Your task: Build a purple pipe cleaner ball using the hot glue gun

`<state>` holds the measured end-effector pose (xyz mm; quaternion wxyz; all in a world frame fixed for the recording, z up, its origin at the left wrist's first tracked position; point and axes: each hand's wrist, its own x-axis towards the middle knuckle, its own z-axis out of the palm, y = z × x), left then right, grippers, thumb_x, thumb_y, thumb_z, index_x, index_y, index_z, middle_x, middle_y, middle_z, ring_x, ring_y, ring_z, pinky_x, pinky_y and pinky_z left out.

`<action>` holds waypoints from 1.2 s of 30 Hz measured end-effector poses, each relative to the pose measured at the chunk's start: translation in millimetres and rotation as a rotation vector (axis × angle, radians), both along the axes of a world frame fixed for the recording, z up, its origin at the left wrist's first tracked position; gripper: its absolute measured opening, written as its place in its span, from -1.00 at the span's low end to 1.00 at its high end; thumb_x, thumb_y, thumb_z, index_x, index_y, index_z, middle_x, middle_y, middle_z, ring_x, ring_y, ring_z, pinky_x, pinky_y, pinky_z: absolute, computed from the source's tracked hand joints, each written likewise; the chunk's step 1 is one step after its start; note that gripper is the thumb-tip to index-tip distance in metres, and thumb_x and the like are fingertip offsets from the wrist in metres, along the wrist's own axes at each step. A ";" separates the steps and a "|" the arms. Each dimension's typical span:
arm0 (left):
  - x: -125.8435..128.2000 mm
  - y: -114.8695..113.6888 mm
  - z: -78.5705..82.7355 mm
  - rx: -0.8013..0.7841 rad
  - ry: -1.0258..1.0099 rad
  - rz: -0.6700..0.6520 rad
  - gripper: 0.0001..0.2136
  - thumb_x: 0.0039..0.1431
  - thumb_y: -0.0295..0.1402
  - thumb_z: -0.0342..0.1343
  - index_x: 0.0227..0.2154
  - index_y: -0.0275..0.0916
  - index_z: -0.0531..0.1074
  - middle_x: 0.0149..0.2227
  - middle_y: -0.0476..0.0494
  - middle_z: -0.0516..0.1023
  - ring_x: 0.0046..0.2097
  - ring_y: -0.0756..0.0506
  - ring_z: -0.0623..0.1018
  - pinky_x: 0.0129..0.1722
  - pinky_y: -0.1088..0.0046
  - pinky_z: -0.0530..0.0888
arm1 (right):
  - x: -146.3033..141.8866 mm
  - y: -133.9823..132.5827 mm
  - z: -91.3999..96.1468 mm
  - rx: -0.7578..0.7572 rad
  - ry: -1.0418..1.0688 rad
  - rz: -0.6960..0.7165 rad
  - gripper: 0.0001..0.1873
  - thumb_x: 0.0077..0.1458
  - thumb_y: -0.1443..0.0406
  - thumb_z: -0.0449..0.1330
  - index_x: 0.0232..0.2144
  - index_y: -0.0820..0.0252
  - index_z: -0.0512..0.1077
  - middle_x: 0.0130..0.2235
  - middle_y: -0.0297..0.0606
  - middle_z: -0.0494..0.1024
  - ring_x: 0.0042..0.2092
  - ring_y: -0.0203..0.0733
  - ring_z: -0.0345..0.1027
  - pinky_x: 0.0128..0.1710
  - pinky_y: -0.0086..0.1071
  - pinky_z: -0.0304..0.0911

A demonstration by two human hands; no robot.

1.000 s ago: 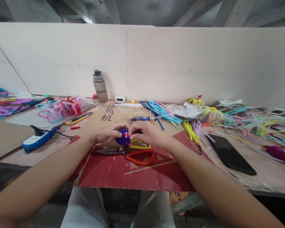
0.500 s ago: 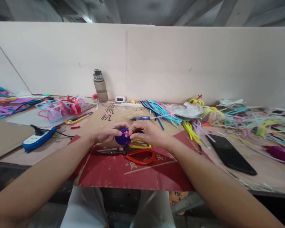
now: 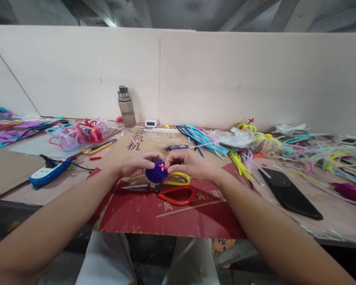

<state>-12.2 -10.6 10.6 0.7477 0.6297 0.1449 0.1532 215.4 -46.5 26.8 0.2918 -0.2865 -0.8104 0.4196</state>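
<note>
My left hand [image 3: 136, 164] is closed around the left side of a small purple cup-shaped piece [image 3: 154, 174], which looks wound from fuzzy stems. The fingers of my right hand [image 3: 184, 163] pinch a short pink strip [image 3: 163, 168] at the piece's upper right side. A bit of white shows beside the strip. Below both hands lies a pair of scissors [image 3: 178, 195] with one red and one yellow handle loop, its blades pointing left on the red cardboard [image 3: 130, 219].
Left stand small pink and red woven pieces [image 3: 67, 141], a yellow cutter [image 3: 99, 147] and a blue-white power strip [image 3: 51, 172]. A bottle [image 3: 126, 109] is at the back. Blue stems [image 3: 203, 138], yellow stems [image 3: 240, 164] and a black phone [image 3: 290, 193] lie right.
The purple piece has tipped slightly, and its side shows more now. My right hand still pinches the pink strip. The whole view has shifted a little.
</note>
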 end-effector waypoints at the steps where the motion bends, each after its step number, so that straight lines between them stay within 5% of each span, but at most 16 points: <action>1: 0.4 -0.4 -0.1 0.004 0.006 0.012 -0.68 0.02 -0.28 0.23 -0.18 -0.30 0.35 -0.20 -0.23 0.54 -0.23 -0.19 0.60 -0.32 0.35 0.52 | 0.1 0.4 -0.8 -0.006 -0.001 0.002 -0.89 0.03 0.28 0.26 -0.39 0.22 0.44 -0.41 -0.39 0.46 -0.37 -0.34 0.30 -0.29 -0.44 0.20; 12: 4.4 2.0 0.8 0.259 0.059 0.158 -0.69 -0.07 -0.25 0.30 -0.29 -0.34 0.47 -0.30 -0.11 0.50 -0.24 -0.06 0.47 -0.23 0.47 0.40 | 0.4 4.6 -4.5 0.029 -0.071 0.008 -0.89 0.04 0.28 0.25 -0.38 0.22 0.46 -0.40 -0.38 0.47 -0.35 -0.32 0.30 -0.28 -0.44 0.20; 22: 6.9 -0.1 1.2 0.306 0.046 0.195 -0.71 -0.10 -0.29 0.29 -0.32 -0.35 0.47 -0.32 -0.14 0.49 -0.25 -0.08 0.43 -0.24 0.45 0.35 | -1.0 2.7 -2.9 0.060 -0.076 -0.002 -0.92 0.04 0.31 0.24 -0.39 0.23 0.44 -0.40 -0.37 0.48 -0.35 -0.33 0.31 -0.29 -0.45 0.19; 29: 10.8 -0.7 -1.8 0.183 -0.039 0.283 -0.72 -0.11 -0.31 0.29 -0.32 -0.33 0.48 -0.34 -0.10 0.48 -0.29 -0.04 0.45 -0.29 0.48 0.36 | -2.7 2.6 -4.0 0.003 -0.015 -0.062 -0.89 0.03 0.27 0.22 -0.41 0.22 0.42 -0.43 -0.38 0.43 -0.39 -0.34 0.26 -0.33 -0.44 0.18; 36: 12.3 2.4 -1.9 0.097 -0.088 0.477 -0.67 0.01 -0.28 0.23 -0.13 -0.25 0.44 -0.14 -0.16 0.47 -0.16 -0.11 0.48 -0.22 0.38 0.44 | -2.2 10.3 -5.3 0.073 0.130 -0.293 -0.91 0.00 0.28 0.20 -0.44 0.21 0.42 -0.43 -0.38 0.44 -0.35 -0.31 0.27 -0.26 -0.39 0.17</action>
